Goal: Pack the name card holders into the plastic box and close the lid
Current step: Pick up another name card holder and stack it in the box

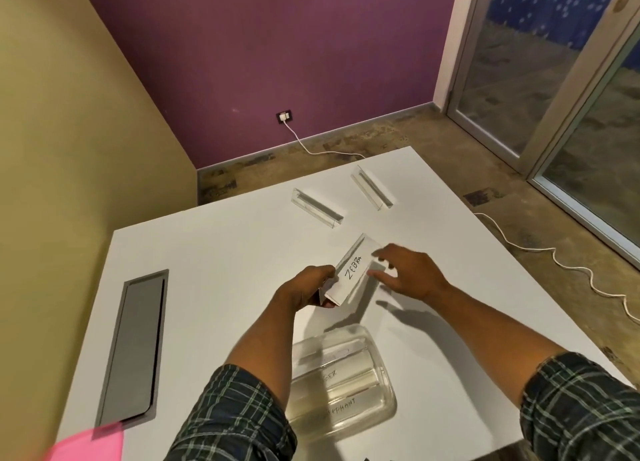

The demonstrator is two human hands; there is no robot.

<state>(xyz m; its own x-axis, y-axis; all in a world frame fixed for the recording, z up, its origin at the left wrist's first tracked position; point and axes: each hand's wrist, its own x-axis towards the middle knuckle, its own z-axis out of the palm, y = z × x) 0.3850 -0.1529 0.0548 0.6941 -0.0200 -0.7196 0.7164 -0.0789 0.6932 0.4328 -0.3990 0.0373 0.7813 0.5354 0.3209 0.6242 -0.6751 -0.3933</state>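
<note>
White table point(214, 253), two holders point(317, 208) far-edge.

White flat surface point(214, 253): smooth, matt. Two clear acrylic name card holders at far side point(318, 208), point(372, 191): glossy, transparent, polished edges. White paper card marked ZEBRA point(353, 270): matt, in clear holder. Clear rectangular plastic box point(382, 388): glossy, slightly yellowed, translucent. Dark grey rectangular inset panel point(135, 350): smooth, dull sheen, metal-looking frame. Green-white plaid sleeves point(235, 415): woven cloth. Pink object at lower left corner point(86, 443): blurred, material unclear.
</note>
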